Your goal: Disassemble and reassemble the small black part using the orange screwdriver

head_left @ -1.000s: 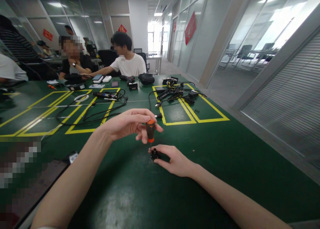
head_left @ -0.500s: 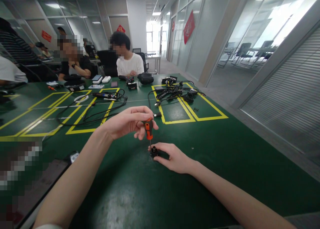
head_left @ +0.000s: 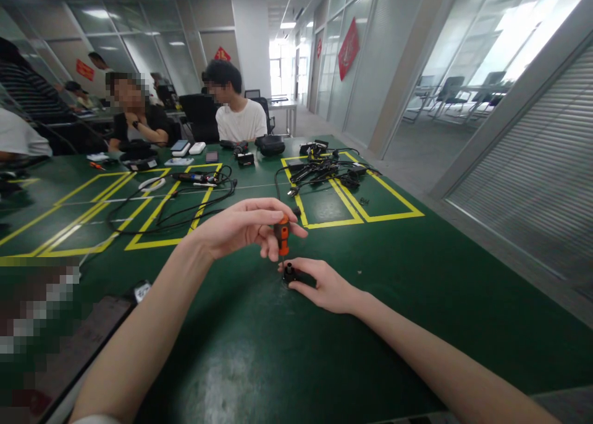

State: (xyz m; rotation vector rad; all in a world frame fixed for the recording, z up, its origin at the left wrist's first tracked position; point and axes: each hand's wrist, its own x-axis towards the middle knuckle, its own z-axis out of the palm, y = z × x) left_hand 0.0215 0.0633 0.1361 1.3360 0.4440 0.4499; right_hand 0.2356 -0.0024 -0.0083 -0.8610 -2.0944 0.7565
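Screwdriver (head_left: pixel 284 233) stands nearly upright in the half-curled fingers of the left hand (head_left: pixel 248 226). Right hand (head_left: pixel 328 286), partly closed, pinches a small black part (head_left: pixel 289 275) on the green table (head_left: pixel 287 362).

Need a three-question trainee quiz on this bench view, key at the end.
1. What is in the left hand?
A) scissors
B) an orange-and-dark screwdriver
C) a pen
2. True or false: the thumb and fingers of the right hand hold the small black part.
3. Fill in: the lines marking rectangles on the green tabletop are ____.

Key: 1 B; 2 true; 3 yellow.
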